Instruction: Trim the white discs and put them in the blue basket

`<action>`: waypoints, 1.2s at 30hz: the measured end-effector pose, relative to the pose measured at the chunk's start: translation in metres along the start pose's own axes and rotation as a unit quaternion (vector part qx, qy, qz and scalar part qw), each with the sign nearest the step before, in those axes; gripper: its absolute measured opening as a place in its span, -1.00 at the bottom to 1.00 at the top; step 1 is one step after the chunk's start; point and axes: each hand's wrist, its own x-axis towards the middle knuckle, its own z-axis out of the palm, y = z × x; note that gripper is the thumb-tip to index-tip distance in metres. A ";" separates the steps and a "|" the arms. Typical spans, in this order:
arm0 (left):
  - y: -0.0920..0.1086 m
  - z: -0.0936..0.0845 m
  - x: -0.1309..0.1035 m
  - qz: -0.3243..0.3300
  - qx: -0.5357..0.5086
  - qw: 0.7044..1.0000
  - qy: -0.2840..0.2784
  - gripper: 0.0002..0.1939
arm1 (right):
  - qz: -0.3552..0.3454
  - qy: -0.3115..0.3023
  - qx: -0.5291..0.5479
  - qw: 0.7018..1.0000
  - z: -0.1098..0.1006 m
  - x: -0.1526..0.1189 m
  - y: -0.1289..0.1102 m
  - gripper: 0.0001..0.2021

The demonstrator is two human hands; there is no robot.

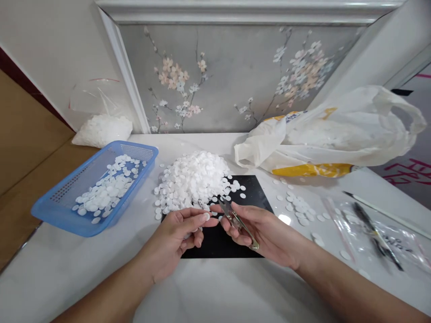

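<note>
My left hand [183, 231] pinches a small white disc [206, 217] between thumb and forefinger. More white pieces show partly among its curled fingers. In my right hand [259, 224] lies a pair of thread snips [239, 224], held along the fingers with the blades pointing up and left, close to the left fingertips but apart from the disc. Both hands are over a black mat [215, 244]. Just beyond them rises a heap of white discs [198, 175], some spilling onto the mat.
A blue basket [97, 229] with white discs stands at left, a clear bag of white pieces [103, 130] behind it. On the right are a white plastic bag [323, 139], scattered discs [299, 206], a black pen [377, 235], a white stick [387, 213] and clear bags [411, 251].
</note>
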 end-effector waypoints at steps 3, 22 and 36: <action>0.001 0.000 -0.001 -0.006 0.013 1.000 0.005 -0.74 | -0.096 -0.005 -0.192 0.977 0.003 -0.004 0.002 -0.62; -0.005 0.005 -0.002 0.008 0.067 0.998 0.000 -0.70 | -0.408 0.120 -0.593 0.684 0.009 -0.006 0.021 -0.70; -0.001 0.008 -0.006 -0.001 0.066 0.998 -0.024 -0.74 | -0.461 0.110 -0.628 0.617 0.009 -0.007 0.021 -0.69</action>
